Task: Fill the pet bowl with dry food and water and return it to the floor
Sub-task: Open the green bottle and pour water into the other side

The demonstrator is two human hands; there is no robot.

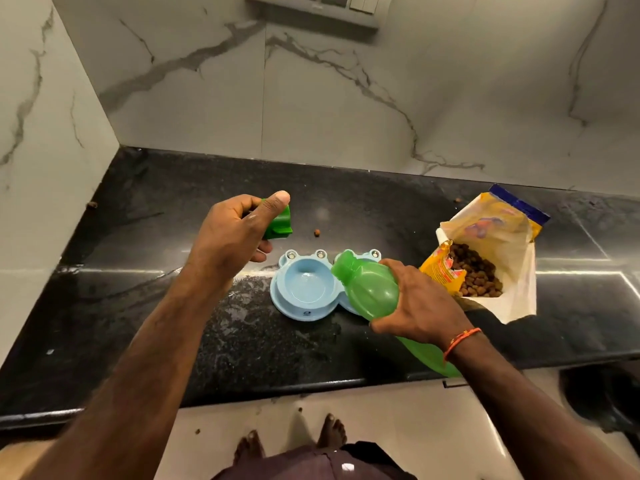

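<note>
A light blue double pet bowl (304, 308) with frog-eye knobs sits on the black counter. Its left well holds a little clear water; the right well is hidden behind the bottle. My right hand (420, 301) grips a green plastic bottle (370, 289), tilted with its open mouth over the bowl's middle. My left hand (232, 233) is raised to the left of the bowl and closed around the green bottle cap (281, 223). An opened yellow bag of brown dry food (485, 258) lies to the right of the bowl.
The black stone counter (138, 306) is wet near the bowl. A stray kibble (317, 232) lies behind the bowl, others near the back wall. Marble walls close the left and back. Below the counter edge are pale floor and bare feet (332, 433).
</note>
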